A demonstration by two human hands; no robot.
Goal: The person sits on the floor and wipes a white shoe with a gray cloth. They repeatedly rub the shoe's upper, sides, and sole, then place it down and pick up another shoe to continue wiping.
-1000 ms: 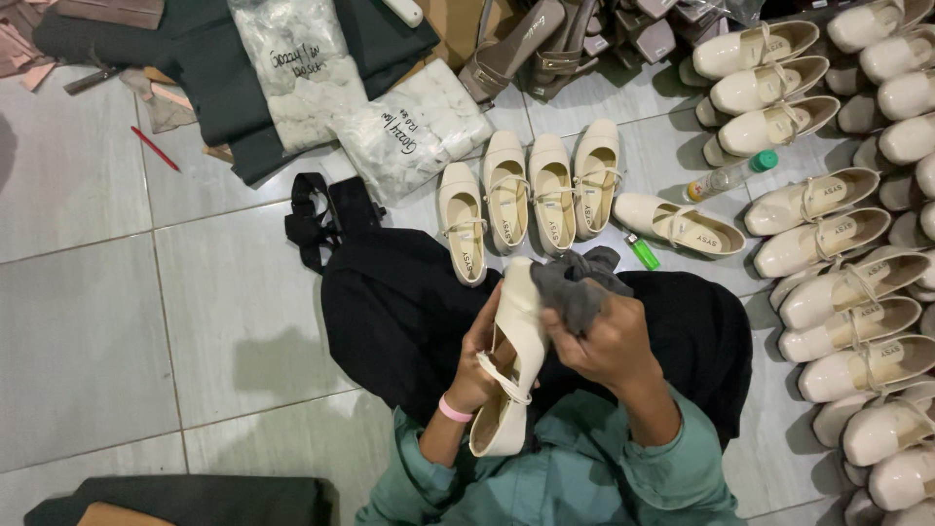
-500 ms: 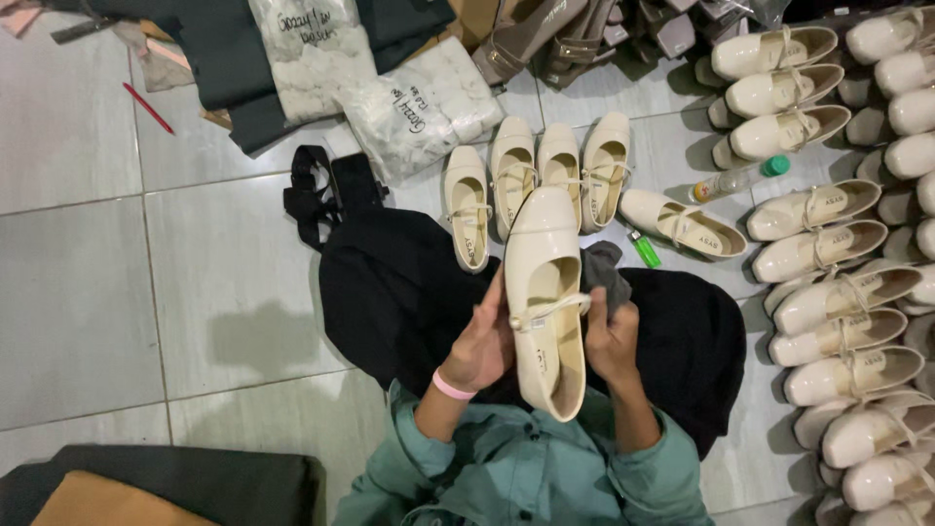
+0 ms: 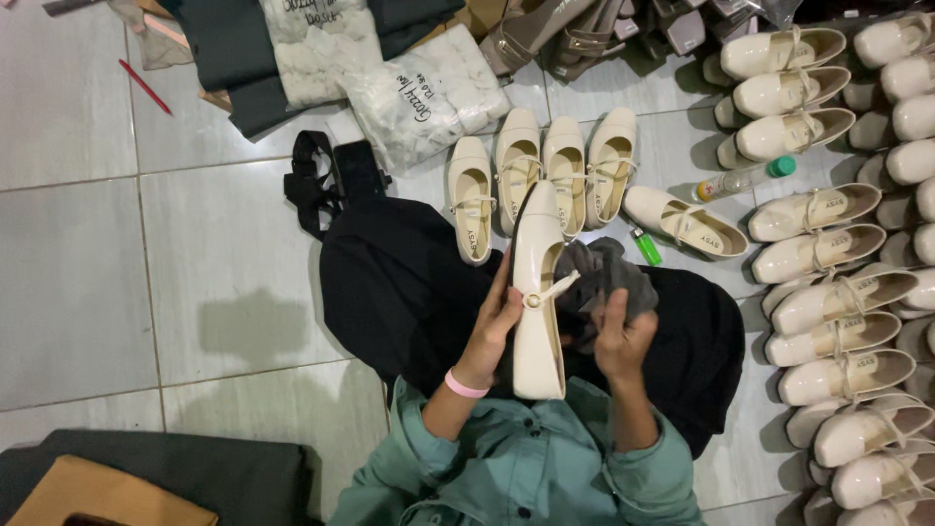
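Note:
I sit on the tiled floor with a black cloth over my lap. My left hand (image 3: 495,326) grips a cream strap shoe (image 3: 538,292) by its side, toe pointing away from me, strap and button facing up. My right hand (image 3: 623,336) holds a crumpled grey rag (image 3: 602,278) against the shoe's right side. A pink band circles my left wrist.
Several cream shoes (image 3: 545,161) lie in a row ahead of my lap, many more (image 3: 838,292) stacked at the right. A green lighter (image 3: 646,245), a small green-capped bottle (image 3: 745,178), white plastic bags (image 3: 424,97), a black strap (image 3: 321,180) and a red pen (image 3: 144,86) lie around.
The shoe has turned in my left hand from lying on its side to upper-side up and toe forward. The rag hand moved from the shoe's toe to its right side.

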